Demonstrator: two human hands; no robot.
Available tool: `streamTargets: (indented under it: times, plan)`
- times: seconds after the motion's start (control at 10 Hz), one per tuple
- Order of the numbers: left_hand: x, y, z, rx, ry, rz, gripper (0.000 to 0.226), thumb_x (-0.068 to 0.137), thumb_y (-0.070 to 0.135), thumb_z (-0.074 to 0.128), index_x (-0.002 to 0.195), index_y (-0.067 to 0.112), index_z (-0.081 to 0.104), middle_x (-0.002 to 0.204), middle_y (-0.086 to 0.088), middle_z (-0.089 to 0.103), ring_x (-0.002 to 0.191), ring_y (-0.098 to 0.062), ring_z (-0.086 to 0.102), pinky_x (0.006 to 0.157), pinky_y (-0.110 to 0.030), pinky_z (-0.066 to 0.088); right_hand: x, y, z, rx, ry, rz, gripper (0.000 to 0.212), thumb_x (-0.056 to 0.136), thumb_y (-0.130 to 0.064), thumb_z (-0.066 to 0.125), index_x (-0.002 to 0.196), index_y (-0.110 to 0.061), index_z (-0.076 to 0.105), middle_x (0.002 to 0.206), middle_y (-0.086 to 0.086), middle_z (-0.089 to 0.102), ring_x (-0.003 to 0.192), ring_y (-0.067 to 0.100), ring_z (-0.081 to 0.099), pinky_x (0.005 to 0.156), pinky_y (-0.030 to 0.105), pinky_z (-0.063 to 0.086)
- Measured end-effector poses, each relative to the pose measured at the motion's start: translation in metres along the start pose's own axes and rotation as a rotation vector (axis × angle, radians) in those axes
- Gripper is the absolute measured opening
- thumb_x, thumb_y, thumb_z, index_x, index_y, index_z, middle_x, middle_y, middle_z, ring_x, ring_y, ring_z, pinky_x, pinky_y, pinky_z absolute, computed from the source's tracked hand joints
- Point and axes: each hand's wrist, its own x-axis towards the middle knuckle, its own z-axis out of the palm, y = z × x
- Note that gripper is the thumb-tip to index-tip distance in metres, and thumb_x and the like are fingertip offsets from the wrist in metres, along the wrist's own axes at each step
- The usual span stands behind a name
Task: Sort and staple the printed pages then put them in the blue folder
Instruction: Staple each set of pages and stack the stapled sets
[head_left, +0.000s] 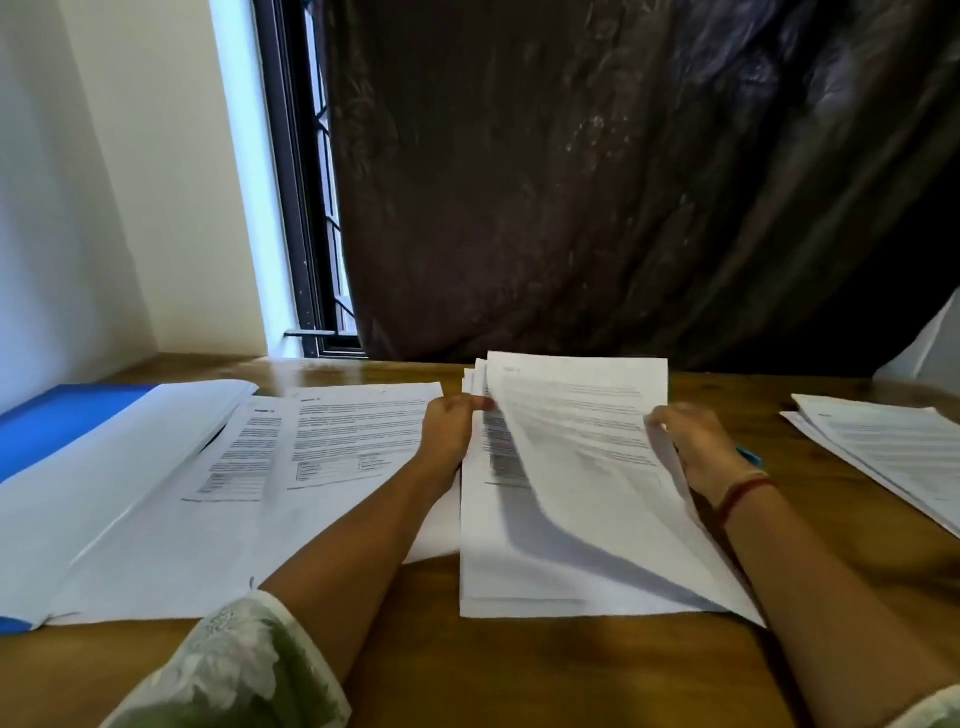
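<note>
Your right hand (696, 441) grips the right edge of the top sheet (582, 447), which is raised and curling. Your left hand (449, 428) pinches the left edge of the stack (519, 566) beneath it, on the wooden table (467, 670). Loose pages (337, 447) lie just left. At the far left the blue folder (57, 423) lies flat, mostly covered by white paper (130, 457); you cannot tell whether the paper is inside it. Another pile (883, 452) sits at the far right.
</note>
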Motion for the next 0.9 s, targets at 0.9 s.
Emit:
streamTargets:
  times: [0.9]
  plan:
    - [-0.001, -0.001, -0.004, -0.312, -0.205, 0.092, 0.015, 0.087, -0.008, 0.061, 0.082, 0.007, 0.062, 0.103, -0.014, 0.071, 0.093, -0.035, 0.069, 0.082, -0.044, 0.057, 0.003, 0.018, -0.005, 0.180, 0.087, -0.093, 0.013, 0.092, -0.006, 0.060, 0.102, -0.014, 0.061, 0.096, 0.008, 0.068, 0.087, 0.028, 0.066, 0.073, 0.039, 0.057]
